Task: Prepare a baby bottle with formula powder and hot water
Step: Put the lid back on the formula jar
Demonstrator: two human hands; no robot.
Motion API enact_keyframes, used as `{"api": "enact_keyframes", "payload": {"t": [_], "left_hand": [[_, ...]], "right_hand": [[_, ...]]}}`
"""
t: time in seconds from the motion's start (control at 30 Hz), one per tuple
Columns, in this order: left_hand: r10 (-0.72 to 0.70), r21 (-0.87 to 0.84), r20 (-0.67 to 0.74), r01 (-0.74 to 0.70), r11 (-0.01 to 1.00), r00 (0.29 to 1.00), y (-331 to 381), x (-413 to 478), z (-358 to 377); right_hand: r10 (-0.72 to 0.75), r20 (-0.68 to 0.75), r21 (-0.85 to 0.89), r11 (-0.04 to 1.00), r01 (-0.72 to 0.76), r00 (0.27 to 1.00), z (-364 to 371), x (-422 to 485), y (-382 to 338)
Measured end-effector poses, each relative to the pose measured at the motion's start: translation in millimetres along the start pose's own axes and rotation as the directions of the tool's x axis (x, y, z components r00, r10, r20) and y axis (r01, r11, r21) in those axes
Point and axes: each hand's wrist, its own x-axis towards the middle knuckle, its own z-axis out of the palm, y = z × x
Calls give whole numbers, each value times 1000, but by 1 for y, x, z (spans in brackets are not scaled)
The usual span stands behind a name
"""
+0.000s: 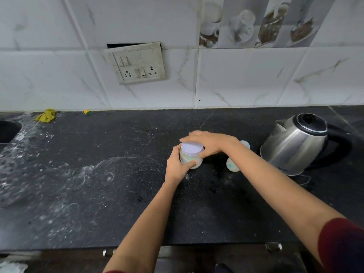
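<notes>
The formula jar (190,159) is being held upright on the countertop (118,174). Its clear body is being gripped by the left hand (176,167), with the thumb wrapped across the near side and the fingers curled round the far side. Its pale lid (192,149) is being clasped from above by the right hand (208,142), fingers curled over the far rim and thumb pressed against the near edge. The jar is being judged light, rigid and smooth, probably plastic and a little slippery, so the firmest hold is being expected low on the body under the left fingers, with any turning grip kept on the lid's rim. The loose powder inside is being judged likely to spill if the jar is tipped once open. The baby bottle (233,165) is being partly hidden beneath the right wrist, just behind the right thumb; whether it is capped cannot be told. The powder level is being obscured by the left fingers.
</notes>
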Motion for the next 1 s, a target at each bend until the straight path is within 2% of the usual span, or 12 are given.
{"api": "enact_keyframes", "payload": {"t": [0.1, 0.2, 0.37, 0.5, 0.7, 1.0], "left_hand": [[-4, 5, 11, 4, 1000, 1000, 0, 0, 0], [-15, -16, 15, 15, 1000, 1000, 2, 1, -1], [-43, -34, 111, 47, 998, 993, 6, 9, -6], [-56, -36, 188, 64, 997, 981, 2, 12, -7], [-60, -26, 191, 66, 998, 980, -1, 13, -8], [-46, -15, 160, 49, 999, 986, 4, 8, -5]], "right_hand": [[60, -57, -20, 998, -61, 997, 8, 7, -3], [121, -101, -115, 985, -132, 988, 8, 8, -1], [-6, -41, -226, 974, -3, 999, -3, 9, 1], [-31, -164, -224, 974, -7, 986, 11, 14, 0], [-4, -320, -344, 932, -112, 947, 28, 18, -2], [219, -459, -255, 896, -363, 861, 52, 19, -14]]}}
